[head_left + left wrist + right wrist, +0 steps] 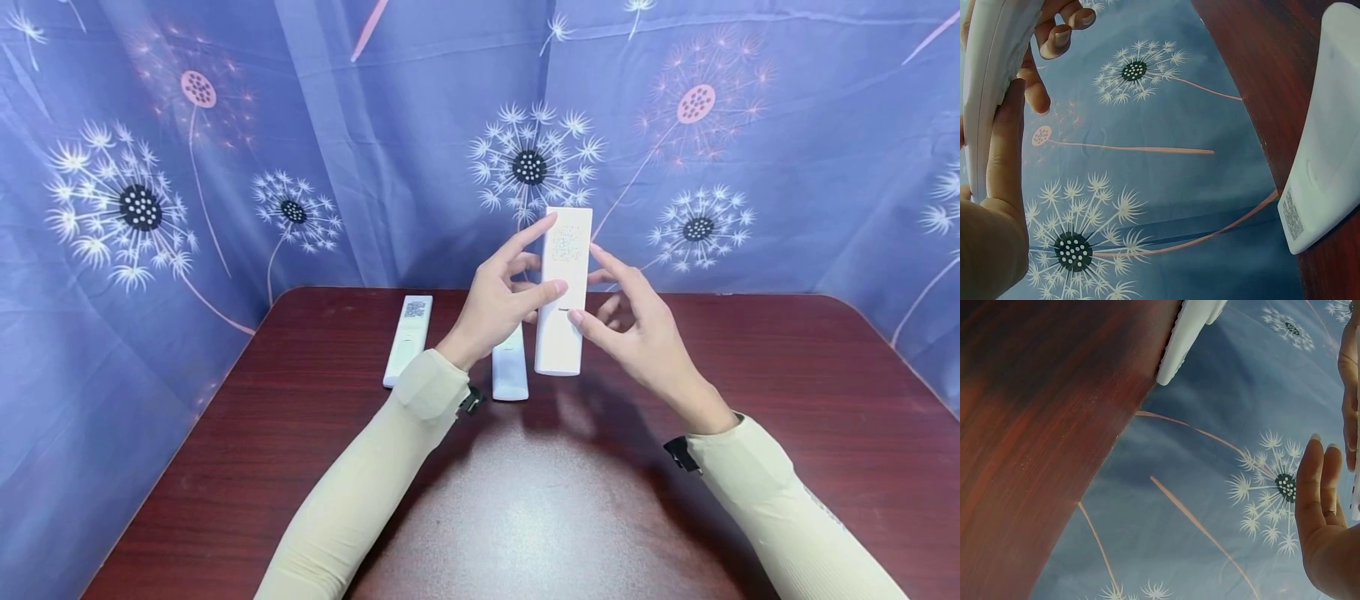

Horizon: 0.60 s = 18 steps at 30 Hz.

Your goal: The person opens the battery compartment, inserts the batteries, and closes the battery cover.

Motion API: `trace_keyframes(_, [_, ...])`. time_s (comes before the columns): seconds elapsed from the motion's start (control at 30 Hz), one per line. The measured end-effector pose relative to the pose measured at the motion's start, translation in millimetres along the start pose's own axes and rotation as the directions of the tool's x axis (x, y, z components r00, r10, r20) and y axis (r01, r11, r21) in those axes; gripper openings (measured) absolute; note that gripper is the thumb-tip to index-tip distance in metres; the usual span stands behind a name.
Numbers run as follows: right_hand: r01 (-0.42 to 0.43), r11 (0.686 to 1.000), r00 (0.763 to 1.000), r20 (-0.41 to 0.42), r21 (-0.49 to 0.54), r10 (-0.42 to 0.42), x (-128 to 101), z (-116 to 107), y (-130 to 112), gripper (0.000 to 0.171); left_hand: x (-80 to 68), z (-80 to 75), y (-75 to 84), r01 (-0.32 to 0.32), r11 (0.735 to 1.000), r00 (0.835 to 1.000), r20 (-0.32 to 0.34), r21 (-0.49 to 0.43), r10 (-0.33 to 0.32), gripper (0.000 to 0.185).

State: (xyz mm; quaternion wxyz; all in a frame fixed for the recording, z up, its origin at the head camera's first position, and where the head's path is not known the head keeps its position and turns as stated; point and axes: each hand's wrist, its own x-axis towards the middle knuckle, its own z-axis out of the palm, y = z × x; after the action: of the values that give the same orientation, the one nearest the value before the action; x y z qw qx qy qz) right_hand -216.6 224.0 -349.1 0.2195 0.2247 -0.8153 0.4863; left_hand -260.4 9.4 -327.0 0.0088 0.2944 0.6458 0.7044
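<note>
A white remote control (561, 346) is held up over the table, its back with a printed label facing the head camera. From the left side my left hand (487, 312) grips it, thumb lying across the back and index finger along the upper edge. On the other side my right hand (645, 333) has its thumb on the back near the battery cover notch and its index fingertip at the right edge. The left wrist view shows the held remote (991, 81) edge-on; in the right wrist view the right hand (1329, 550) partly shows.
Two more white remotes lie on the dark red wooden table (300, 467): one remote (407, 350) left of the left hand, label up, and another remote (510, 371) partly hidden beneath that hand. A blue dandelion-print curtain (420, 125) hangs behind the table.
</note>
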Motion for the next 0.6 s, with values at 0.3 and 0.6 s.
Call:
trace_keyframes(0.3, [0.049, 0.998, 0.999, 0.004, -0.041, -0.049, -0.9, -0.3, 5.1, 0.083, -0.5, 0.5, -6.9, 0.03, 1.0, 1.0, -0.008, 0.001, -0.03, 0.075])
trace_keyframes(0.6, [0.067, 0.995, 0.998, 0.016, -0.079, -0.066, -1.0, -0.2, 8.5, 0.08, 1.6, 3.0, -16.5, 0.107, 0.994, 0.993, -0.045, 0.014, -0.106, 0.074])
